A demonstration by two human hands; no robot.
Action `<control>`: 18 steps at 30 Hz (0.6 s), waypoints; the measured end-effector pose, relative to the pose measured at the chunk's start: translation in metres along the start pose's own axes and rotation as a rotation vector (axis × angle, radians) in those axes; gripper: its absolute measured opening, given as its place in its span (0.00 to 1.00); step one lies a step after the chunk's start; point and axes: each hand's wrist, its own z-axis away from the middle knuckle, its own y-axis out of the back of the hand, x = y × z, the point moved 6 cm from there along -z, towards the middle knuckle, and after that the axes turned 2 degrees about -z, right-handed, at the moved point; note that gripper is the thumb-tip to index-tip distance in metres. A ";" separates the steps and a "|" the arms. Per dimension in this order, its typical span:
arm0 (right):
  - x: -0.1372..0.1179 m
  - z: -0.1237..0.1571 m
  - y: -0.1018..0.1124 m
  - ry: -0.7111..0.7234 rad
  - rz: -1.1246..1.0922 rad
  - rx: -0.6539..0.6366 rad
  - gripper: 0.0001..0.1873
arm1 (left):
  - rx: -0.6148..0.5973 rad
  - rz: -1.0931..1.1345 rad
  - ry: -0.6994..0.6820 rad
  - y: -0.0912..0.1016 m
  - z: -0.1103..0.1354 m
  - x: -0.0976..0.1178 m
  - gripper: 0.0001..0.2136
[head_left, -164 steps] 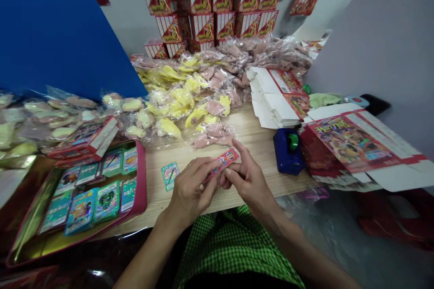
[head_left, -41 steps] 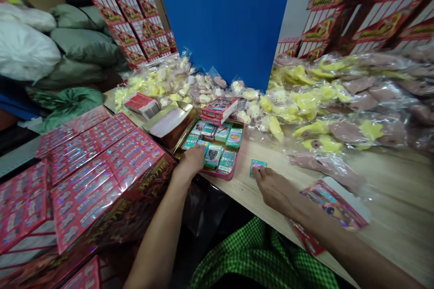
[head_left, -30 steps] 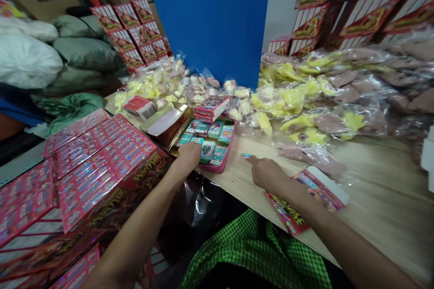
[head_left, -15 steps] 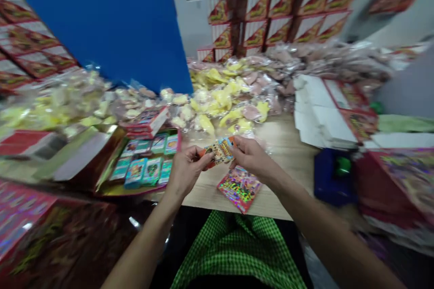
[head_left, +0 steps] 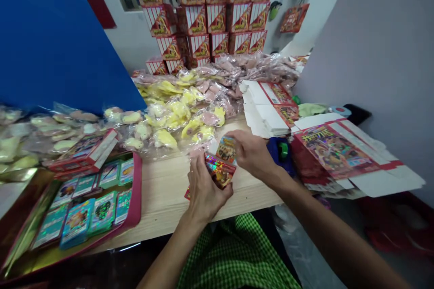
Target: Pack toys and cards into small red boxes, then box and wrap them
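My left hand (head_left: pixel 206 185) is wrapped round a red glittery printed box (head_left: pixel 220 170), fingers on its far side and thumb at its near end. Between the fingertips of my right hand (head_left: pixel 252 151) is a small colourful picture card (head_left: pixel 226 149), held just over the box's upper edge. Whether it is one card or a thin stack, I cannot tell. To the left, an open pink-rimmed tray (head_left: pixel 137 189) holds several stacks of teal glittery cards (head_left: pixel 103 212).
Bagged yellow and pink soft items (head_left: pixel 176 113) are heaped along the back of the table (head_left: pixel 162 189). Flattened cartons (head_left: pixel 267 113) and a printed carton sheet (head_left: pixel 339 149) lie right, near a blue tape holder (head_left: pixel 278 153). Red boxes (head_left: pixel 196 22) are stacked behind; a blue panel (head_left: pixel 61 45) stands left.
My left hand has let go of the card and taken up the red box from the table. My right hand now holds the card alone. The view has turned right.
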 end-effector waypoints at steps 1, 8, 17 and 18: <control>-0.012 0.001 -0.002 0.088 0.000 0.013 0.20 | 0.065 0.030 -0.038 0.006 0.001 0.002 0.51; -0.056 0.015 -0.013 0.401 0.051 0.037 0.13 | 0.274 0.213 0.123 0.021 -0.003 -0.017 0.50; -0.046 0.027 -0.027 0.403 0.143 -0.035 0.20 | 0.295 0.106 0.073 0.013 -0.002 -0.024 0.54; -0.043 0.027 -0.029 0.385 0.127 -0.053 0.19 | 0.309 0.108 0.068 0.013 -0.001 -0.024 0.55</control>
